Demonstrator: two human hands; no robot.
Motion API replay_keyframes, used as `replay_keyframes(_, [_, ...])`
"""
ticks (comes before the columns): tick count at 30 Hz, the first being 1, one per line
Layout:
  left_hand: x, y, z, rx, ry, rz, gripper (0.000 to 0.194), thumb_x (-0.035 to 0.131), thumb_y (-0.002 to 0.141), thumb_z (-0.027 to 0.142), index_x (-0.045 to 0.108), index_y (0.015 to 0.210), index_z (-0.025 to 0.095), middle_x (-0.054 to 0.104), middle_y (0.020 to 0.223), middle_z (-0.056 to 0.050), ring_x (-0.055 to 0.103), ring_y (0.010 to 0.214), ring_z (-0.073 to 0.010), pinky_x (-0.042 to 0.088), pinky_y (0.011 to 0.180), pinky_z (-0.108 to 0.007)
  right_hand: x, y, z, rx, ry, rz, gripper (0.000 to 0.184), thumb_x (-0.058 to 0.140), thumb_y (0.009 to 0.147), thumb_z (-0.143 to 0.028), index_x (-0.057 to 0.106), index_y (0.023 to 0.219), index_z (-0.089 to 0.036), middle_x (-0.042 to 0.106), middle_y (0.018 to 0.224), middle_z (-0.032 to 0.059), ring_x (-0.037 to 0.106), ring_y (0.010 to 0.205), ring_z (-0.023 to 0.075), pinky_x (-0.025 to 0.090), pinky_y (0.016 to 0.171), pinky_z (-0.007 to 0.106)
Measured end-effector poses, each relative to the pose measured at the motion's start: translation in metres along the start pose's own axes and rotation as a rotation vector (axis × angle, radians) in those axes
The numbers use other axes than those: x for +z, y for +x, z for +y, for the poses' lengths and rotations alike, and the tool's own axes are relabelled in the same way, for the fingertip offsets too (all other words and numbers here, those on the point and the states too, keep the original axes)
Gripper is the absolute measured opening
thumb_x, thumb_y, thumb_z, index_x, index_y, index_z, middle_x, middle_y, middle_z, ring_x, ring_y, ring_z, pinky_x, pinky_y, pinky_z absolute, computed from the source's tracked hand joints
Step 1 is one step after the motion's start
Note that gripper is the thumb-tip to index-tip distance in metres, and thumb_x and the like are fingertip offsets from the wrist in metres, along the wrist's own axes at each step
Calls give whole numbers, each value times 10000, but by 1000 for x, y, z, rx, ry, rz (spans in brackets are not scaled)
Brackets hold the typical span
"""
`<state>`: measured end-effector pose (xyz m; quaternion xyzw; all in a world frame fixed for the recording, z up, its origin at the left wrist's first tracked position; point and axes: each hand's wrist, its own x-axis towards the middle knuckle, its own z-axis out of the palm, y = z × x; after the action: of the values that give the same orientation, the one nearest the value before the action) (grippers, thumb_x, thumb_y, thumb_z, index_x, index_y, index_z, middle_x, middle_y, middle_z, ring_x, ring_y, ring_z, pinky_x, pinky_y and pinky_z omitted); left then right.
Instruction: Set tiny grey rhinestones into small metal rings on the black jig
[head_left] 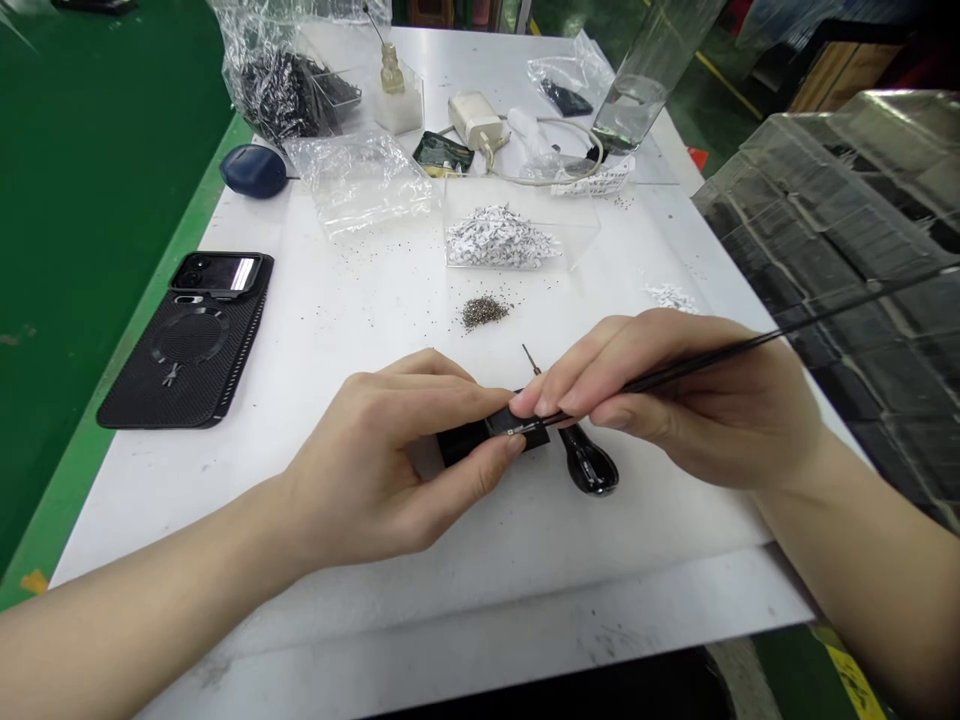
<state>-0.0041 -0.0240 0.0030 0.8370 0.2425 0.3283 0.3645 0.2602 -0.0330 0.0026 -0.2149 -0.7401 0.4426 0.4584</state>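
My left hand [397, 450] is closed around a small black rectangular case [469, 440], thumb and fingers gripping its sides. My right hand [675, 390] pinches long thin black tweezers [705, 358], whose tips rest at the case's near edge. A tiny silvery piece [516, 430] shows at that edge, by my left thumb; whether the tweezers grip it I cannot make out. Under my right fingers lies a small screwdriver [592, 468] with a glossy black bulb handle, its thin shaft pointing away. My fingers hide much of the case.
Beyond the hands are a heap of tiny metal parts [485, 311] and a clear tray [577, 245] of small white pieces. A black phone [187, 345] lies left. At the back stand a charger [476, 120], a small bottle [391, 70] and bags. Stacked plastic trays [825, 230] border the right.
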Motion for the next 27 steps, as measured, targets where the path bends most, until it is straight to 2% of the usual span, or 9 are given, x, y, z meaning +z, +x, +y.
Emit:
replay_keyframes(6, [0, 1, 0, 0, 7, 1, 144, 738, 1030, 137, 846, 1123, 154, 859, 918, -52, 776, 831, -183, 660, 823, -316, 1, 0, 1, -9, 13, 15, 232, 782, 995, -25, 845, 1156, -179, 878, 1092, 89, 880, 1067, 237, 740, 962, 346])
replay_keyframes(14, [-1, 1, 0, 13, 3, 12, 143, 746, 1020, 131, 843, 1115, 176, 863, 914, -42, 789, 821, -183, 666, 831, -315, 5, 2, 3, -45, 29, 52, 246, 791, 967, 10, 850, 1146, -148, 887, 1060, 108, 886, 1022, 239, 753, 930, 345])
replay_keyframes(20, [1, 1, 0, 14, -5, 19, 127, 746, 1019, 139, 842, 1098, 165, 861, 906, -43, 795, 808, -185, 667, 844, -326, 7, 2, 1, -54, -9, 59, 200, 810, 989, -56, 866, 1146, -165, 894, 1042, 92, 886, 1024, 234, 757, 922, 348])
replay_keyframes(27, [0, 1, -1, 13, -5, 14, 121, 738, 1022, 130, 839, 1084, 152, 852, 879, -36, 790, 800, -182, 663, 866, -321, 7, 2, 0, -55, -31, 64, 197, 820, 975, -52, 870, 1129, -167, 892, 1022, 88, 886, 997, 231, 760, 908, 344])
